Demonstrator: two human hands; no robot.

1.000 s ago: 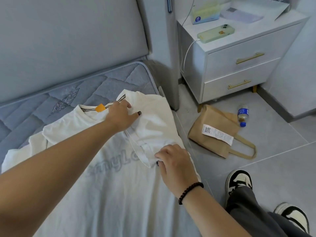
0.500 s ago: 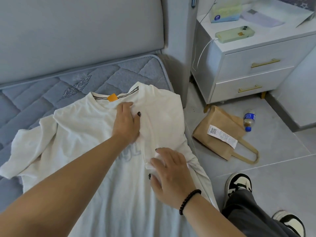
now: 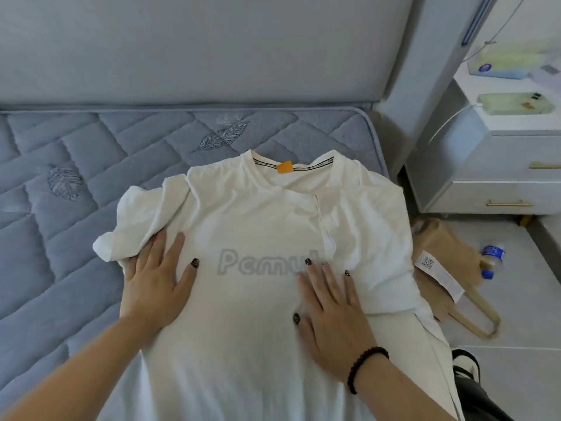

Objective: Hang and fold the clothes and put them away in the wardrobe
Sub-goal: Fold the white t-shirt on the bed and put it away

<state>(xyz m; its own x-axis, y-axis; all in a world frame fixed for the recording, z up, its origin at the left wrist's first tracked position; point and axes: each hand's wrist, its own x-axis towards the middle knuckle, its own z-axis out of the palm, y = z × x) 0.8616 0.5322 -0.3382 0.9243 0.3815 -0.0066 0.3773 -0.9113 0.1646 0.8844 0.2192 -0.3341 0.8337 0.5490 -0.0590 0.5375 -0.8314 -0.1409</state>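
Note:
A white T-shirt point(image 3: 258, 214) with grey chest lettering and an orange neck label lies front up on the blue quilted mattress point(image 3: 91, 177). Its right sleeve is folded in over the chest; its left sleeve is bunched at the left edge. My left hand point(image 3: 154, 281) lies flat on the shirt's left side, fingers straight, beside the bunched sleeve. My right hand point(image 3: 331, 305), with a dark bead bracelet on the wrist, presses flat on the shirt just right of the lettering.
A grey padded headboard point(image 3: 182, 47) runs behind the mattress. A white nightstand point(image 3: 501, 177) at the right carries a charging phone point(image 3: 516, 103). On the tiled floor beside the bed lie a brown paper bag point(image 3: 440, 262) and a small water bottle point(image 3: 491, 259).
My left hand moved from near the collar to the shirt's left side. My right hand slid toward the shirt's middle. The view swung left and now faces the shirt squarely.

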